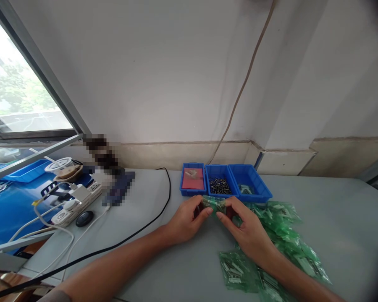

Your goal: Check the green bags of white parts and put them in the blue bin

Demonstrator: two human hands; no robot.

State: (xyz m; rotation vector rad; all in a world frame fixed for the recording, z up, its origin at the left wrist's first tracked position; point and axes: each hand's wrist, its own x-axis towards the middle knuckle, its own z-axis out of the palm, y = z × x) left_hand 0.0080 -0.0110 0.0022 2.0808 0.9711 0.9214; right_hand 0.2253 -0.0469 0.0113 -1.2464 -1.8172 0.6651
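Observation:
Between my two hands is a small green plastic bag (214, 204), held up just in front of the blue bins. My left hand (186, 219) pinches its left end between thumb and fingers. At the right end, my right hand (246, 226) grips it the same way. What lies inside this bag is hard to make out. Under and beside my right forearm spreads a pile of green plastic bags (283, 230) with pale and metal pieces in them. One flat green bag (237, 272) lies nearer to me, showing white and metallic strips.
Three blue bins stand by the wall: one with a pink sheet (192, 179), one with metal screws or pins (219, 186), one with small clear packets (245, 189). A black cable (138, 233) crosses the table. Leftward are a mouse (85, 218) and a power strip (77, 203).

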